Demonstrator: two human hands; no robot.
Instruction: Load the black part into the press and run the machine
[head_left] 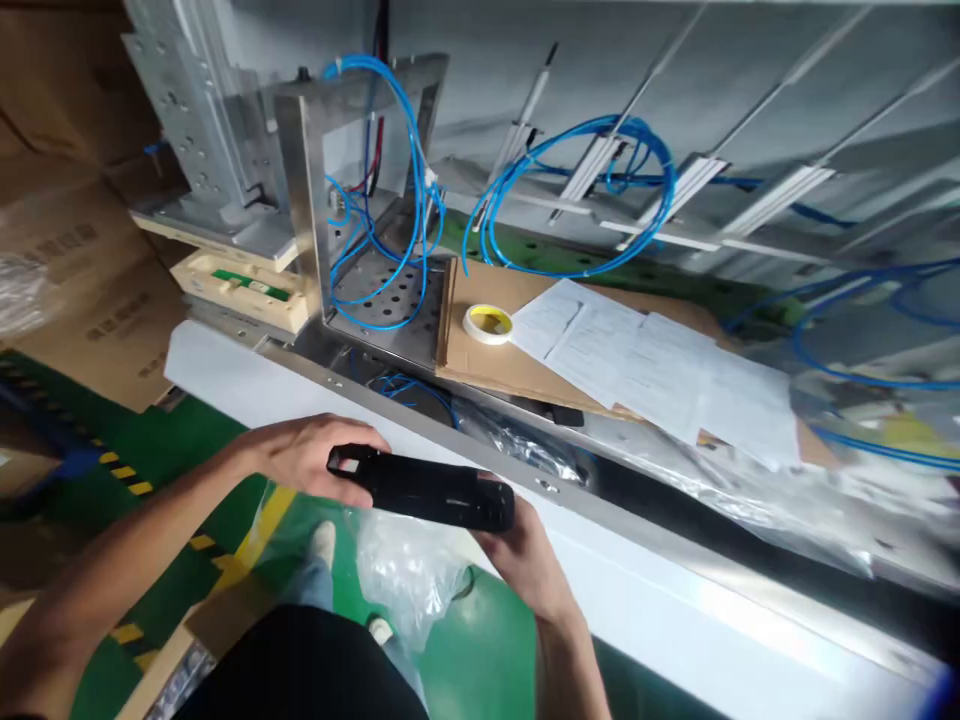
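Note:
A long black plastic casing (431, 490) with an opening near its left end is held between my two hands, over the machine's front edge. My left hand (311, 460) grips the casing's left end, thumb and fingers on opposite sides. Around the right end is my right hand (517, 555), its fingers partly hidden beneath the casing. To the upper left, a cream fixture block (240, 290) holds a green circuit board (251, 284) below a metal press.
A tape roll (487, 324) and printed papers (645, 355) lie on cardboard (469, 290). Blue air hoses (581, 270) loop behind. A metal frame (304, 200) stands at left; clear plastic bags (409, 565) hang below the white ledge (637, 590). Cartons (75, 270) are stacked at far left.

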